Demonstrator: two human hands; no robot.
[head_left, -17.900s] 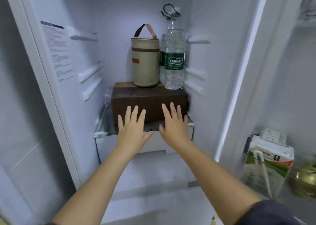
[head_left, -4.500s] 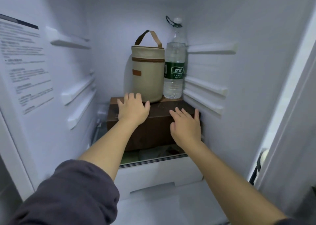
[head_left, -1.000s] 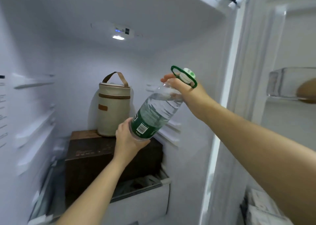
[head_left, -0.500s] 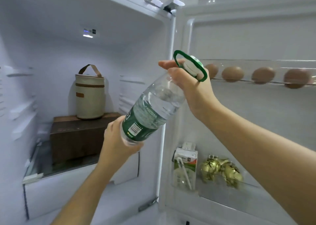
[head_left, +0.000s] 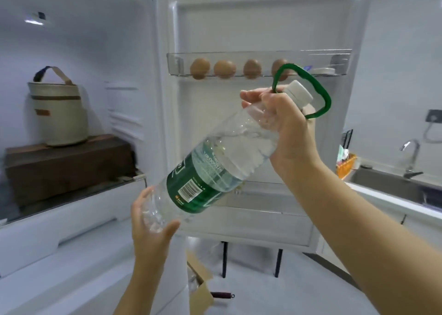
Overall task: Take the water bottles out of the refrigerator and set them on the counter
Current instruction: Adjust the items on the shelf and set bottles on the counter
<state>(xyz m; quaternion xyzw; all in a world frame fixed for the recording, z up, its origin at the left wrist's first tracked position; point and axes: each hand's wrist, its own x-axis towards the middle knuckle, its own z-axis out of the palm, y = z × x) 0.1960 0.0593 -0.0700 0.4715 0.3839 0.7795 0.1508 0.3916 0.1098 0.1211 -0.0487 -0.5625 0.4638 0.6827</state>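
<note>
My right hand [head_left: 287, 128] is gripping the neck of a tilted, clear ribbed plastic water bottle [head_left: 215, 171]. My left hand [head_left: 148, 231] is curling around its rounded base.

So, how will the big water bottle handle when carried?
Probably heavy: the water bottle looks mostly full, and the left hand and the right hand both hold it. Its round body would likely roll if laid down.

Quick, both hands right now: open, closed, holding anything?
The left hand holds the water bottle at its base, fingers curled round it.
The right hand grips the same bottle at its neck.
</note>
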